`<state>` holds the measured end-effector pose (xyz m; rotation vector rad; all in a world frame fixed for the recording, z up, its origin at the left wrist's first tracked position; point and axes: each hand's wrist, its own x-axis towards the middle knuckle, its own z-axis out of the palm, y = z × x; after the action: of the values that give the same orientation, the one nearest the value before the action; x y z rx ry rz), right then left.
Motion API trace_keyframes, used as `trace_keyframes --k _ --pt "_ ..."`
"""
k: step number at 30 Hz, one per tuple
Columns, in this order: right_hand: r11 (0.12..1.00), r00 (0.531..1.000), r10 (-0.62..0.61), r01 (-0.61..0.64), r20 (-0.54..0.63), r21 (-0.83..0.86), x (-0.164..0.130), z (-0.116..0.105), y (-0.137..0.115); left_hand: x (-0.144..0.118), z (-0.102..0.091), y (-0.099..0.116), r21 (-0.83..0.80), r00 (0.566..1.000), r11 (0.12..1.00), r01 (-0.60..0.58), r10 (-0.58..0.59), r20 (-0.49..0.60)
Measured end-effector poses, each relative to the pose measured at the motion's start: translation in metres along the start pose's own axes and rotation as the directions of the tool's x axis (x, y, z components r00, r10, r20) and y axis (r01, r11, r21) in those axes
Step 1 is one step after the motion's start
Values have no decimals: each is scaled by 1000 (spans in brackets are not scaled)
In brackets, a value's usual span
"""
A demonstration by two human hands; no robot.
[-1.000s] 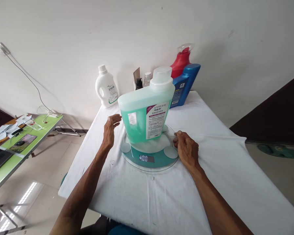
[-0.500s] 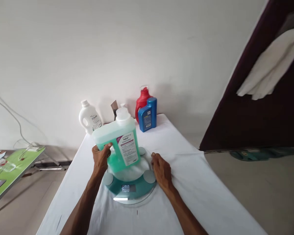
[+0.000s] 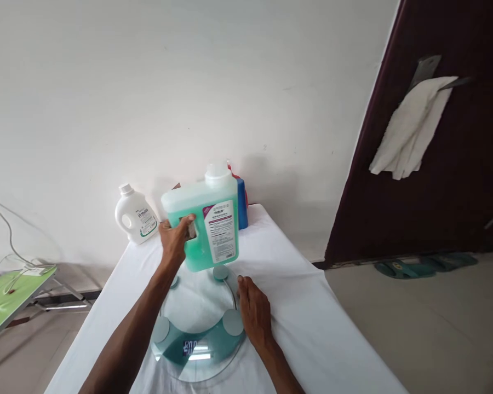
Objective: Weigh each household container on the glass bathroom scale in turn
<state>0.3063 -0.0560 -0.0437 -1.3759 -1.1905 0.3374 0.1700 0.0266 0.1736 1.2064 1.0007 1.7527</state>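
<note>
My left hand (image 3: pixel 176 238) is wrapped round the handle of a jug (image 3: pixel 199 232) of green liquid with a translucent cap and a white label. It holds the jug tilted slightly, above the far part of a round glass bathroom scale (image 3: pixel 203 328). The scale lies on the white-covered table, and its lit display reads zeros, partly blurred by glare. Beside the scale's right rim, my right hand (image 3: pixel 254 309) rests with its fingers curled and nothing visible in them. Whether it touches the rim, I cannot tell.
A white bottle (image 3: pixel 137 214) stands at the table's far left. Behind the jug, a blue bottle (image 3: pixel 242 203) and a red bottle (image 3: pixel 246 198) are mostly hidden. To the left is a low green table (image 3: pixel 14 298); a cloth (image 3: pixel 413 126) hangs on the door at right.
My left hand has raised the jug away from the scale, toward the far bottles. My right hand remains by the scale's right rim. The camera view has shifted.
</note>
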Motion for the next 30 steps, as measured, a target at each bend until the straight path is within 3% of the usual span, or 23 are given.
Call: trace_keyframes --k 6,13,20,26,30 --pt "1000 1000 2 -2 -21 -5 -4 1 5 14 71 -63 -104 993 988 113 -109 43" --pt "995 993 102 -101 50 -20 -5 -10 1 25 111 -113 -137 983 974 181 -174 64" --pt "955 945 290 -276 150 -106 -3 -23 9 39 109 -136 -155 985 972 175 -173 28" --pt "933 893 355 -319 276 -169 4 -31 43 44 95 -145 -37 981 987 157 -152 122" --pt "924 896 367 -319 249 -213 5 -33 38 42 76 -144 125 975 988 91 -114 193"
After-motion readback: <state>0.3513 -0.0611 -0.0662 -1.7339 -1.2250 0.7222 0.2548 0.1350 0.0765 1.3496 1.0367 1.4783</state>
